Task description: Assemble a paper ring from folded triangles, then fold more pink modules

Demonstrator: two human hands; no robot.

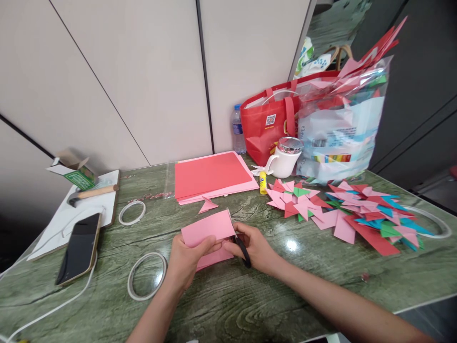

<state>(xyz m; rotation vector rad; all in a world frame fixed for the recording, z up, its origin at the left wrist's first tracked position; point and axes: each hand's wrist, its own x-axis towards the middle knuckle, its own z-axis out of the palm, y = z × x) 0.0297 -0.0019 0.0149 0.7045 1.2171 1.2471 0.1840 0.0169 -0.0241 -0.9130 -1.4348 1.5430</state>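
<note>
My left hand [191, 257] grips a folded sheet of pink paper [207, 229], the thumb lying across its front. Black-handled scissors [243, 252] are in my right hand [254, 247], with the blades at the right edge of the pink paper. A lower flap of the paper shows beneath my left fingers. Just beyond the paper lies a small pink folded piece [207, 205]. Behind that is a stack of red and pink paper sheets [214, 175].
Right lie heaped cut paper pieces [371, 207], a yellow glue stick [263, 183] and a white mug [283, 159]. A red bag [262, 133], plastic bag [339, 133] and bottle [238, 129] stand behind. Left are tape rolls [147, 276], a phone [79, 248] and a hammer [94, 193].
</note>
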